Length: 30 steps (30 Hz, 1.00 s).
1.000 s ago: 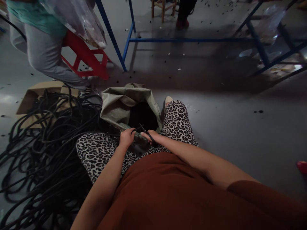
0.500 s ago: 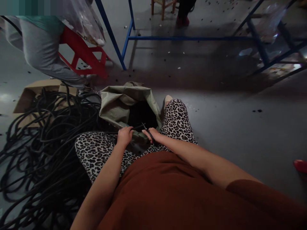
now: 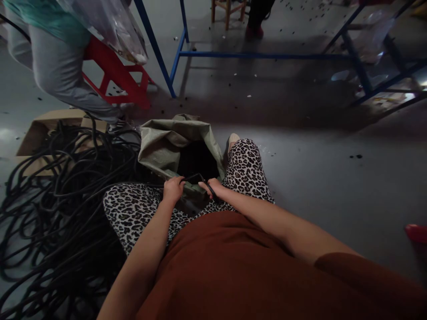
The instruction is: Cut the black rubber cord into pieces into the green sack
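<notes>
Above the sack (image 3: pixel 167 142) mouth, left hand (image 3: pixel 172 190) pinches a black cable (image 3: pixel 191 178), right hand (image 3: pixel 213 186) grips a dark tool (image 3: pixel 210 190), type indistinct in shadow.

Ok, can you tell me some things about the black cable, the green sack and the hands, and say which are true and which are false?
1. The left hand grips a thin black cable. True.
2. The olive-green woven sack lies closed and flat. False: its mouth gapes open, dark inside.
3. The right hand holds a dark tool, too dim to identify. True.
4. The big tangle of black cable lies on the person's right. False: it lies on the left.
5. The red plastic stool is blue. False: red.
</notes>
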{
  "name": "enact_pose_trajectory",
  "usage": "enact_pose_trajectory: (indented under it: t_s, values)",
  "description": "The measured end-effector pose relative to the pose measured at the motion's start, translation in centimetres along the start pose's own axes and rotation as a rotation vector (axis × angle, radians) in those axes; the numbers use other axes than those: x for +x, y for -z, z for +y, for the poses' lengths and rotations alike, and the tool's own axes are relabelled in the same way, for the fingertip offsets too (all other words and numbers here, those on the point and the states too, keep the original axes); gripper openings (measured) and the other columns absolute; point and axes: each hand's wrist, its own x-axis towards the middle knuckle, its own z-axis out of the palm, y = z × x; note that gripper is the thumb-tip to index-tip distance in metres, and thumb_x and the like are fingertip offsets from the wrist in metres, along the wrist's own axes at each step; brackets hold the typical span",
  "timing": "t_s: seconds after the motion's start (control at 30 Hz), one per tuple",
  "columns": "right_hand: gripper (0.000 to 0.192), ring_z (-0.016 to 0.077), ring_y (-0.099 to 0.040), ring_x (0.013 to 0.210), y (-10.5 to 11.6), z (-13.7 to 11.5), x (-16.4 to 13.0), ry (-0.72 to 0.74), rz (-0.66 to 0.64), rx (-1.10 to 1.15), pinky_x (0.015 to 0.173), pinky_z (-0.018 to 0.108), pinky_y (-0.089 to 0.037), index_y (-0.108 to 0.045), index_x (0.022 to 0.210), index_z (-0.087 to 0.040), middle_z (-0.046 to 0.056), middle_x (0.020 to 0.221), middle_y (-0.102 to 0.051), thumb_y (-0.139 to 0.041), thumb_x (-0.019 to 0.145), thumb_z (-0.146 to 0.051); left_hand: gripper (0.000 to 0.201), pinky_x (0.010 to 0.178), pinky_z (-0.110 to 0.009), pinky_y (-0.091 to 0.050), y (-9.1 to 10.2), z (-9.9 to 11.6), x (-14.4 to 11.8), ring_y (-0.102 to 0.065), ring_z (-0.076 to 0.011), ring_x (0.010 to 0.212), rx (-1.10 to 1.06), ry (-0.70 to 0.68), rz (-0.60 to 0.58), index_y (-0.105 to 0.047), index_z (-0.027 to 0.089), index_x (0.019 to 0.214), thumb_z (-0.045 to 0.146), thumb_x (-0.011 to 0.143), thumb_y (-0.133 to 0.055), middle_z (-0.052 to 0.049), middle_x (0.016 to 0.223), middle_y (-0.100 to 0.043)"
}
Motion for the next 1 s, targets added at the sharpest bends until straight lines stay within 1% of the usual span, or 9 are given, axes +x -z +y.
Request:
enact_pose_trajectory:
  t_s: [0.13, 0.23, 0.4, 0.63, 0.83, 1.0]
  values:
    - [0.046, 0.0113, -0.05, 0.032, -0.18, 0.12, -0.55, 0.014, -0.115, 0.177, 0.035, 0.019, -0.04, -0.06, 0.09, -0.013, -0.001, 0.047, -0.053, -0.045, 0.09, -0.057, 0.034, 0.091, -0.033, -0.042, 0.17, -0.01, 0.04, -0.059, -0.0212, 0.103, -0.03, 0.032, 0.052, -0.063, 0.019, 0.113, 0.032, 0.087, -0.044, -0.008, 0.109, -0.066]
    - [0.047, 0.0106, -0.049, 0.032, -0.29, 0.11, -0.86, 0.037, -0.176, 0.21, 0.034, 0.018, -0.038, -0.058, 0.093, -0.013, -0.002, 0.047, -0.052, -0.046, 0.089, -0.058, 0.035, 0.092, -0.033, -0.041, 0.21, 0.11, 0.02, -0.059, -0.021, 0.102, -0.039, 0.03, 0.072, -0.062, 0.02, 0.113, 0.032, 0.087, -0.044, -0.008, 0.108, -0.066]
    - [0.051, 0.011, -0.049, 0.032, -0.41, 0.05, -0.67, 0.054, -0.185, 0.194, 0.034, 0.019, -0.039, -0.058, 0.095, -0.013, -0.002, 0.049, -0.052, -0.047, 0.087, -0.062, 0.033, 0.091, -0.032, -0.041, 0.12, 0.34, -0.02, -0.059, -0.0209, 0.102, -0.041, 0.018, 0.062, -0.063, 0.02, 0.111, 0.031, 0.086, -0.045, -0.007, 0.107, -0.067]
    - [0.053, 0.0123, -0.051, 0.034, -0.49, 0.09, -0.32, 0.033, -0.188, 0.202, 0.035, 0.02, -0.039, -0.057, 0.102, -0.012, -0.001, 0.051, -0.053, -0.045, 0.088, -0.062, 0.033, 0.09, -0.034, -0.041, -0.12, 0.56, -0.11, -0.059, -0.0221, 0.1, -0.038, -0.004, 0.057, -0.062, 0.02, 0.112, 0.031, 0.086, -0.045, -0.008, 0.106, -0.066]
    - [0.052, 0.0117, -0.049, 0.032, -0.58, 0.15, -0.07, 0.019, -0.18, 0.218, 0.033, 0.019, -0.039, -0.057, 0.098, -0.012, -0.001, 0.049, -0.053, -0.047, 0.086, -0.062, 0.032, 0.091, -0.032, -0.041, -0.11, 0.79, -0.12, -0.059, -0.021, 0.101, -0.058, -0.024, 0.051, -0.062, 0.019, 0.111, 0.031, 0.086, -0.046, -0.008, 0.105, -0.066]
    - [0.046, 0.0117, -0.049, 0.031, -0.54, 0.19, 0.07, 0.024, -0.162, 0.222, 0.032, 0.019, -0.038, -0.057, 0.088, -0.012, -0.002, 0.045, -0.051, -0.048, 0.088, -0.058, 0.032, 0.091, -0.033, -0.041, -0.11, 0.89, -0.12, -0.059, -0.0209, 0.101, -0.065, -0.043, 0.053, -0.062, 0.019, 0.111, 0.03, 0.086, -0.046, -0.008, 0.106, -0.066]
